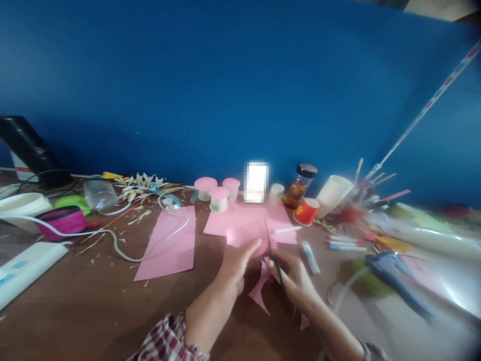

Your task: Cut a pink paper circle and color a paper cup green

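Already, three cups point(219, 205) have pink tops point(205, 184). Left hand point(237, 264) holds pink paper point(248, 233), right hand point(293, 277) holds scissors point(277, 269); this cut seems unfinished.

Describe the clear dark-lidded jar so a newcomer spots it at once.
Find the blue wall, then the brown table at its foot. Past the right end of the central pink paper, behind a small red cup, stands the clear jar. Its dark lid and brown contents set it apart from the white cylinder to its right.

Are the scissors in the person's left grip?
No, the right grip holds the scissors, while the left grip holds pink paper.
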Action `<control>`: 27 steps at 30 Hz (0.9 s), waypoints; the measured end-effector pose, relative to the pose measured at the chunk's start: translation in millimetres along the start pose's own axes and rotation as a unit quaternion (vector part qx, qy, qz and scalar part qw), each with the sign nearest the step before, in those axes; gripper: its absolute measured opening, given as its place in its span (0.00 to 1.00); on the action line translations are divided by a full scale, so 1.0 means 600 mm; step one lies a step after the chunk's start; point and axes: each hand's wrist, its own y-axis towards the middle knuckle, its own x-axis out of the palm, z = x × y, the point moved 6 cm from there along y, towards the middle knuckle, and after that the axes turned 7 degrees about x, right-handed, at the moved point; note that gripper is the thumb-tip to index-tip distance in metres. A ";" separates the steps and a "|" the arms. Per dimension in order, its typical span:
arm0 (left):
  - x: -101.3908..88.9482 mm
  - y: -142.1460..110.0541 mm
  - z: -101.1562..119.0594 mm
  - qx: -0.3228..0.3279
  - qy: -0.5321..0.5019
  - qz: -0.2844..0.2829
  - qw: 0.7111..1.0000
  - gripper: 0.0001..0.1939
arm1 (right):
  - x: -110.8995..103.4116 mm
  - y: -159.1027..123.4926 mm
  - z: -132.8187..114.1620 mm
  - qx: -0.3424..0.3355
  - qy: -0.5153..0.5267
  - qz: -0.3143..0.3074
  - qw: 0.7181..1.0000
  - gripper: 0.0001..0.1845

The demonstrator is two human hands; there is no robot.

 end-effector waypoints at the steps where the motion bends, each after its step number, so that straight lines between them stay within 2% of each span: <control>1: 0.000 -0.001 0.001 -0.004 0.003 0.001 1.000 0.24 | -0.001 0.000 -0.001 -0.001 -0.003 0.001 1.000 0.16; 16: 0.004 -0.007 0.004 -0.028 0.015 -0.001 1.000 0.26 | -0.002 -0.001 -0.005 -0.002 0.000 0.002 1.000 0.17; 27: 0.004 -0.005 0.005 -0.014 0.009 -0.013 1.000 0.25 | -0.005 -0.001 -0.010 -0.003 0.014 0.007 1.000 0.16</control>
